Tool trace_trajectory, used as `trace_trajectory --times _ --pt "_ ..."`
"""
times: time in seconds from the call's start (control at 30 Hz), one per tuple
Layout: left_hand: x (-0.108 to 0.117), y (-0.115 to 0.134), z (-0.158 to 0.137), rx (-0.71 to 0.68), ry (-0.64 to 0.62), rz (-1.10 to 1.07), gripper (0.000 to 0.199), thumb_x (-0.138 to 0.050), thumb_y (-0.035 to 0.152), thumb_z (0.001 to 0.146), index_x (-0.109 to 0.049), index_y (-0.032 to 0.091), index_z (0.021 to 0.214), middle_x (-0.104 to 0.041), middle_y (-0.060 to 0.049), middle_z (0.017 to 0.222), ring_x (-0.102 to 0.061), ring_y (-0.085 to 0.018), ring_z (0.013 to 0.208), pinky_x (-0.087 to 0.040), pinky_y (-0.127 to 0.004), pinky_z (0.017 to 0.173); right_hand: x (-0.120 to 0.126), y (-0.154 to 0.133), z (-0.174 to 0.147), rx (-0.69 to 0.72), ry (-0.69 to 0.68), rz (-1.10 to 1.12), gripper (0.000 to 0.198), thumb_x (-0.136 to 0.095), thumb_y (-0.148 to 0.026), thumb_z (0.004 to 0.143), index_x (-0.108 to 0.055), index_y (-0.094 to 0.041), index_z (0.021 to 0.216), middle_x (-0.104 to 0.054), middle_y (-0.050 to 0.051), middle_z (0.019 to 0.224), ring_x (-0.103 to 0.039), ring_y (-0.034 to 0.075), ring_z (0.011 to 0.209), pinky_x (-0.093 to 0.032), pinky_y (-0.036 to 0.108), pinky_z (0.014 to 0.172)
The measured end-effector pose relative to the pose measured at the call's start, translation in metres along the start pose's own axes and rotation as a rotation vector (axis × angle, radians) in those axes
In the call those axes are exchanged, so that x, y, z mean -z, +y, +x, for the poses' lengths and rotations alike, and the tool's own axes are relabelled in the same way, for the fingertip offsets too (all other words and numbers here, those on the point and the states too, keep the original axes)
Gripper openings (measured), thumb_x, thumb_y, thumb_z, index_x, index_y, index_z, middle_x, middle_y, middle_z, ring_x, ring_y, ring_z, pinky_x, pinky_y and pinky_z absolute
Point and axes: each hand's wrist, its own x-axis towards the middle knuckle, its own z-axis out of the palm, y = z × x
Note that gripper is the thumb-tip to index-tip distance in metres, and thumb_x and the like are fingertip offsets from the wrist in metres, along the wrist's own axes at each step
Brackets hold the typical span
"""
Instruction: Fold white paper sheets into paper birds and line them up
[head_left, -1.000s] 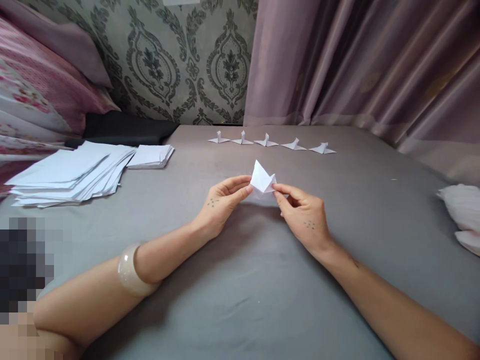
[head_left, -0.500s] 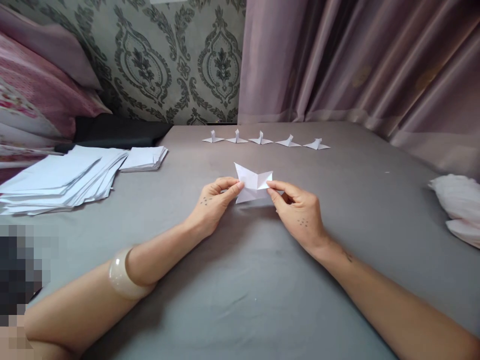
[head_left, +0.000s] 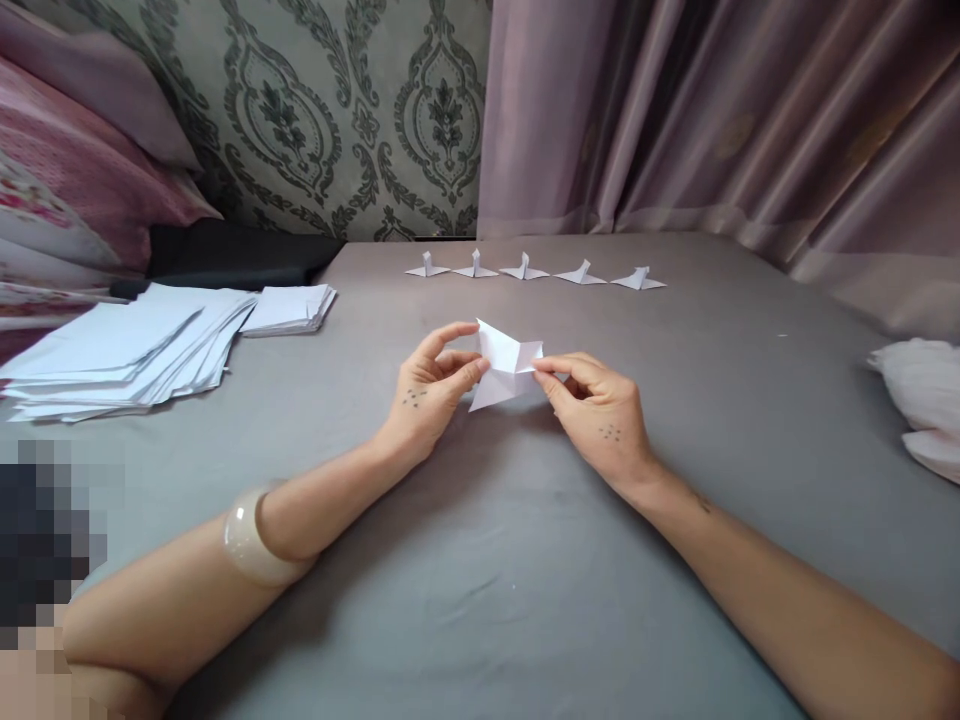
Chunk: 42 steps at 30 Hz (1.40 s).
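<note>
A small piece of folded white paper (head_left: 501,362) is held up over the grey cloth surface, between both hands. Its left side spreads into two pointed flaps, and a crease runs across the middle. My left hand (head_left: 435,385) grips the left side, thumb on the near face and index finger raised to the upper point. My right hand (head_left: 600,405) pinches the right end between thumb and index finger, the other fingers curled under. Beyond the hands, several folded paper birds (head_left: 525,267) stand in a row on the cloth.
A stack of large white paper sheets (head_left: 112,350) lies at the left, with a smaller stack of paper (head_left: 289,310) beside it. Black fabric (head_left: 240,258) is behind them. A crumpled white cloth (head_left: 922,400) sits at the right edge. Curtains (head_left: 675,120) hang at the back.
My left index finger has lifted to the paper's upper point, and the upper flap is tilted more upright. My right hand keeps its pinch. The view has shifted slightly.
</note>
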Motion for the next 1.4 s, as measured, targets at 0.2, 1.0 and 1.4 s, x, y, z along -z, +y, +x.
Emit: trace_trajectory --times 0.2,1.0,1.4 --pt "-0.0016 0.0031 -0.0035 0.051 -0.043 0.090 0.016 -0.073 0.027 0.074 -0.074 0.017 0.087 -0.070 -0.004 0.085 -0.059 -0.012 0.076 -0.047 -0.025 0.071 0.0024 0.0014 0.0022 -0.160 -0.031 0.003 0.015 -0.064 -0.028 0.080 -0.074 -0.021 0.089 -0.067 0.000 0.077 -0.048 0.008 0.052 -0.046 0.026 0.058" --pt "-0.0013 0.0023 -0.0036 0.110 -0.115 0.098 0.020 -0.078 0.027 0.068 -0.073 0.016 0.084 -0.071 -0.005 0.082 -0.063 -0.014 0.075 -0.048 -0.026 0.073 0.0008 0.0024 0.0041 -0.289 -0.168 0.202 0.019 -0.069 -0.032 0.075 -0.072 -0.020 0.090 -0.067 0.000 0.071 -0.054 0.009 0.050 -0.045 0.023 0.049" --pt "0.0012 0.0019 -0.0040 -0.213 -0.105 0.445 0.011 -0.070 0.028 0.077 -0.074 0.021 0.085 -0.068 -0.002 0.077 -0.055 -0.014 0.072 -0.042 -0.028 0.074 -0.0011 0.0047 0.0042 -0.195 -0.113 0.179 0.012 -0.068 -0.031 0.077 -0.069 -0.021 0.083 -0.064 0.000 0.085 -0.053 0.007 0.053 -0.044 0.024 0.054"
